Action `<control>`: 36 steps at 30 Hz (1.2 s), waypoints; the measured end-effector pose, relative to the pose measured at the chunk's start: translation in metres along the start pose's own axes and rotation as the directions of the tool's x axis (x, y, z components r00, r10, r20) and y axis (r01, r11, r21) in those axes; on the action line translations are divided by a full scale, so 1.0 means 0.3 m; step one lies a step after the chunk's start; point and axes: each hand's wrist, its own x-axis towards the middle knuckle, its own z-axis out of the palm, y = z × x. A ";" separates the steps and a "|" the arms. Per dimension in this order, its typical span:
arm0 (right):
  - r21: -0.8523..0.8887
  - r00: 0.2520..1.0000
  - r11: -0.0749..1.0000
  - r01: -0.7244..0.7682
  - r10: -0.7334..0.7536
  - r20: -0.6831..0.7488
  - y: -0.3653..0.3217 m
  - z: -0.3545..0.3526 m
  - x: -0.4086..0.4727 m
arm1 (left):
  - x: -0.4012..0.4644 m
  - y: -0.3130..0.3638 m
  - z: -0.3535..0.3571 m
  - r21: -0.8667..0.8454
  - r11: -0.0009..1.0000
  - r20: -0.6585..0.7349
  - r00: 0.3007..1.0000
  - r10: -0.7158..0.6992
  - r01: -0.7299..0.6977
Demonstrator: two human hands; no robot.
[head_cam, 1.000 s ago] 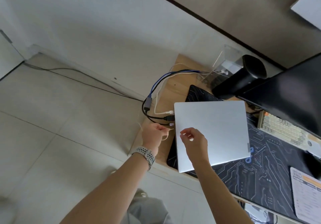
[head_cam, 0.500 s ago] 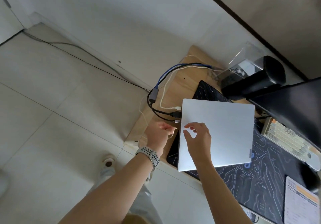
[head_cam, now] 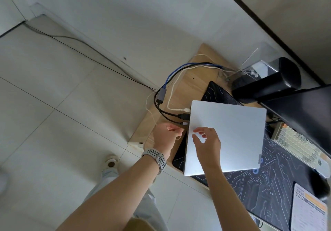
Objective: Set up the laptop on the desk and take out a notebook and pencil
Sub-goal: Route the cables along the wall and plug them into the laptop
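A closed silver laptop (head_cam: pixel 231 134) lies on a dark circuit-print desk mat (head_cam: pixel 265 186). Three cables (head_cam: pixel 172 113) run into its left edge: white, black and a thinner black one. My left hand (head_cam: pixel 165 135), with a watch on the wrist, pinches a thin pale cable end right beside that edge, below the plugged cables. My right hand (head_cam: pixel 206 141) hovers over the lid's left part with fingers spread, holding nothing. No notebook or pencil shows.
A wooden desk (head_cam: pixel 189 89) ends at the left, with tiled floor beyond. A dark monitor (head_cam: pixel 308 116) and black speaker (head_cam: pixel 268 85) stand behind the laptop. A cream keyboard (head_cam: pixel 297 146) lies to its right, a printed card (head_cam: pixel 308 211) at the lower right.
The view shifted down and left. My left hand moved closer to the laptop's edge with the cable end. My right hand opened its fingers over the lid.
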 end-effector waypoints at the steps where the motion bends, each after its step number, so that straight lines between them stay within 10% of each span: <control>1: 0.003 1.000 1.000 0.000 0.000 -0.001 0.002 -0.002 -0.001 | 0.001 0.001 -0.001 -0.006 1.000 0.002 1.000 0.002 -0.002; 16: -0.112 0.992 0.987 0.114 -0.120 -0.048 0.008 -0.015 0.045 | 0.003 -0.002 0.021 -0.036 0.999 0.011 1.000 -0.013 0.013; 24: -0.457 0.934 0.819 0.347 -0.345 0.091 0.028 -0.046 0.133 | -0.006 -0.004 0.044 -0.054 0.998 -0.033 0.999 -0.016 0.014; 36: -0.525 0.880 0.710 0.469 -0.425 0.211 0.068 -0.083 0.212 | -0.027 -0.008 0.085 -0.121 0.993 -0.107 0.994 -0.024 0.011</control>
